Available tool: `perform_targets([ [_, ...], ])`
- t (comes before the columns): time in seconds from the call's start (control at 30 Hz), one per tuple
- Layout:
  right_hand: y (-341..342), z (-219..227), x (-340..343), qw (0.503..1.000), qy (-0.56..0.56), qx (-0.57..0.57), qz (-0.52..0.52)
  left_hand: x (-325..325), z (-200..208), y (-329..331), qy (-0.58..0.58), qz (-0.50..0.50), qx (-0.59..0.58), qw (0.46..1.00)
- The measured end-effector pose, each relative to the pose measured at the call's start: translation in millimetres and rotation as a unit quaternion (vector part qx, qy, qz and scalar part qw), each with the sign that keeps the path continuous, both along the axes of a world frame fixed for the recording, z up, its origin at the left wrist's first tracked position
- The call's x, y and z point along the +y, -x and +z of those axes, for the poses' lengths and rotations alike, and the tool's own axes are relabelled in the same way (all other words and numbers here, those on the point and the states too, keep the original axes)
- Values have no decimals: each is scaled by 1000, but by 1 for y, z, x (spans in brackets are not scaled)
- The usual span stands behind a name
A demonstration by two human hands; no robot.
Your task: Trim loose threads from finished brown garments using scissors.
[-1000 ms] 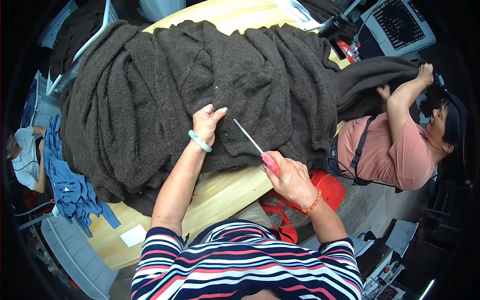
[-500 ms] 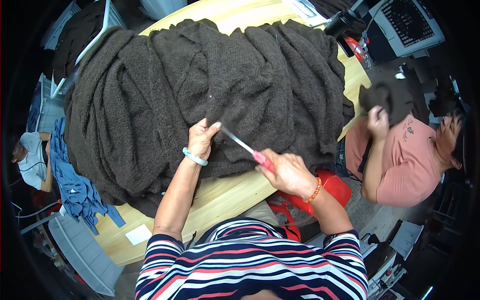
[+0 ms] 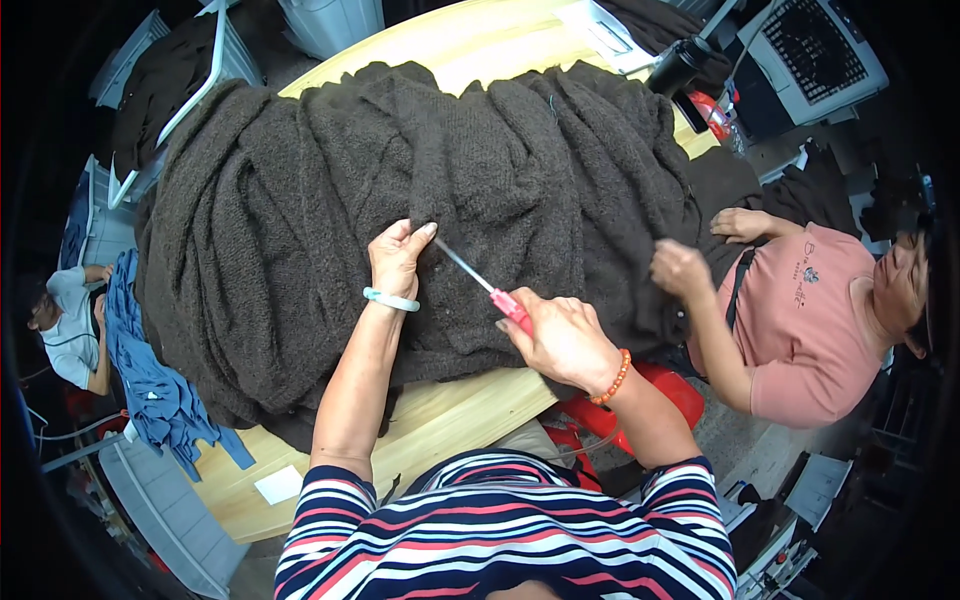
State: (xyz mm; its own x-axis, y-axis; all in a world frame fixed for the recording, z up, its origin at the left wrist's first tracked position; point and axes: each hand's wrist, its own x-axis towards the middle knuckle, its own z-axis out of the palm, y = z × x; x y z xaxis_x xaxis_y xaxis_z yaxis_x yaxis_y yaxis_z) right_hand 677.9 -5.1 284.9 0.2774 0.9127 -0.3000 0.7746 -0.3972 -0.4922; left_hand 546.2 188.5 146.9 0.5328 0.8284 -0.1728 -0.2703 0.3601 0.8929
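A large heap of dark brown knitted fabric [image 3: 350, 190] lies in folds before me. My left hand [image 3: 397, 260], a pale bangle on its wrist, pinches a fold of it between thumb and fingers. In my right hand [image 3: 568, 335], with an orange bead bracelet, is the handle of a slim tool [image 3: 512, 308]. Its handle is red-pink, and a thin straight metal shaft points up and left to the fabric beside my left fingertips. The tip is too fine to make out, so its exact kind does not show.
Under the heap is a pale wooden table [image 3: 470, 405], with a white paper [image 3: 278, 485] near its left front edge. Blue garments [image 3: 165, 375] hang at the left. A co-worker in pink [image 3: 815, 330] handles dark fabric on the right, near a red stool [image 3: 670, 395]. Another person [image 3: 75, 325] sits left.
My right hand and the tool have shifted slightly left. My left hand keeps its pinch on the fabric. The co-worker's raised dark piece is now down, with both their hands lower and nearer the table.
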Motion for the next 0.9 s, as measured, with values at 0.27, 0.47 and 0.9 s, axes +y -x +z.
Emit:
perform_targets([
  [0.27,-2,-9,9,998,-24,36,40,3,4,13,7,-25,-12,1000],
  [0.47,-2,-8,1,997,-8,60,50,4,8,18,31,-29,-17,999],
  [0.9,8,-23,-27,999,-8,31,41,-31,-3,48,-7,-61,109,992],
])
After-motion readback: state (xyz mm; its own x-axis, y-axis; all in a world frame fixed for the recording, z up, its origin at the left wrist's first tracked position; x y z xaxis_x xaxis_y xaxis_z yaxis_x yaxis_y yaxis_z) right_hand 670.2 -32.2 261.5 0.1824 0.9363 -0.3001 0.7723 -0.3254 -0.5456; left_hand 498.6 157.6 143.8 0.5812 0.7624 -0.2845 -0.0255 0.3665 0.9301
